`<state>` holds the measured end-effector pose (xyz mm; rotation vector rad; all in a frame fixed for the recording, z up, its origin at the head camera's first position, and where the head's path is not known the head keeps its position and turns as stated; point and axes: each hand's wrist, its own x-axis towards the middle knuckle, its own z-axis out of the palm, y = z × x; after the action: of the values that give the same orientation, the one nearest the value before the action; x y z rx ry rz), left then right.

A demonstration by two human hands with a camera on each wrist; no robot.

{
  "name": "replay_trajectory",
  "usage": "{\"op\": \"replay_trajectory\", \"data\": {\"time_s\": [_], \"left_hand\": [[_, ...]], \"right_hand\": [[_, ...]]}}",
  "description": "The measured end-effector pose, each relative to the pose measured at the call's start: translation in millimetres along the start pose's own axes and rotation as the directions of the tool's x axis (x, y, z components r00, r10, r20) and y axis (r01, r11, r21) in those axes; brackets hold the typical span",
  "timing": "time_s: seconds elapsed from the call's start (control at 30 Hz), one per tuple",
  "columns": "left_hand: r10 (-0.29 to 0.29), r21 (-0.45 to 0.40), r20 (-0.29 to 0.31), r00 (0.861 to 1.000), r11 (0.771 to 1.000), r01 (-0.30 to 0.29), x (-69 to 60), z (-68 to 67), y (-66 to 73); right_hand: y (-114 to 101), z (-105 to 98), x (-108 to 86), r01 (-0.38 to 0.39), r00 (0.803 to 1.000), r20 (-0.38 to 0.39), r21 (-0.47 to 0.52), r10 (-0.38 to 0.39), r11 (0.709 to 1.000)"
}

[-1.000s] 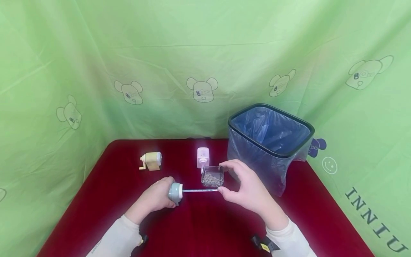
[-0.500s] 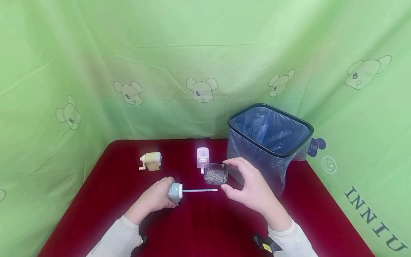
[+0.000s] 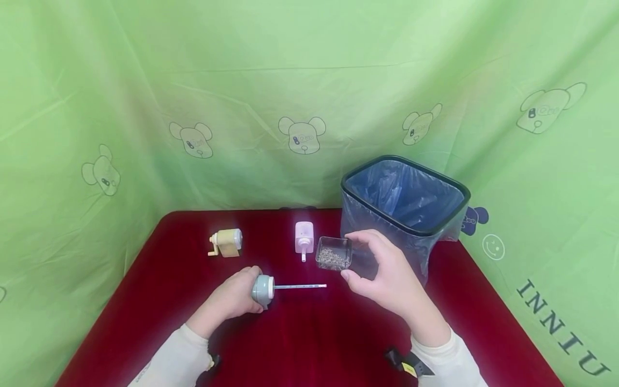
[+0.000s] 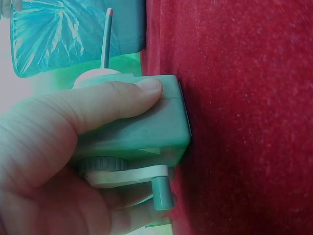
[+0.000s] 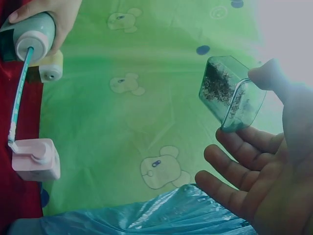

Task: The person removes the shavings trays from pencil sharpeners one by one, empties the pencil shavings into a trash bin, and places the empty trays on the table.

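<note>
My left hand (image 3: 235, 294) grips a grey-green crank pencil sharpener (image 3: 261, 290) near the front of the table. A blue patterned pencil (image 3: 300, 286) sticks out of its white front toward the right. In the left wrist view the thumb lies along the sharpener body (image 4: 142, 115), and the white crank arm (image 4: 127, 175) shows below it. My right hand (image 3: 387, 271) pinches a clear shavings drawer (image 3: 333, 253) by its edge between thumb and fingers. Pencil shavings (image 5: 218, 88) lie inside the drawer. It hangs above the table, just left of the bin.
A bin (image 3: 387, 236) with a black rim and a clear bag stands at the back right. A pink sharpener (image 3: 304, 236) with a pencil stub sits at the back middle. Farther left is a yellow crank sharpener (image 3: 227, 242). Green curtains enclose the red-covered table (image 3: 184, 226).
My right hand has carried the shavings drawer away from the pencil tip, rightward and a little up toward the bin. The left hand and its sharpener stay nearly where they were.
</note>
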<state>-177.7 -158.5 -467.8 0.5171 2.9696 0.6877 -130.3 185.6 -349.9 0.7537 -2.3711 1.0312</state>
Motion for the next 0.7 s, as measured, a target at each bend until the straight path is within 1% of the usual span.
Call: {"op": "replay_trajectory", "data": {"time_s": [0.23,0.33,0.53,0.7], "left_hand": [[-0.014,0.004,0.004,1.000,1.000,0.014,0.4,-0.8,0.6],[-0.011,0.004,0.007,1.000,1.000,0.011,1.2,-0.5,0.4],[-0.015,0.003,0.015,1.000,1.000,0.015,1.2,0.8,-0.6],[-0.009,0.006,0.007,1.000,1.000,0.009,0.6,0.6,0.1]], "right_hand": [[-3,-7,3.6,0.005,1.000,-0.009,-0.039,-0.005,0.999],[-3,-9,4.9,0.012,1.000,-0.020,-0.054,-0.013,0.998],[-2,-12,6.7,0.021,0.999,-0.039,-0.062,-0.023,0.998],[-3,-16,8.7,0.022,0.998,-0.056,-0.062,-0.026,0.998]]}}
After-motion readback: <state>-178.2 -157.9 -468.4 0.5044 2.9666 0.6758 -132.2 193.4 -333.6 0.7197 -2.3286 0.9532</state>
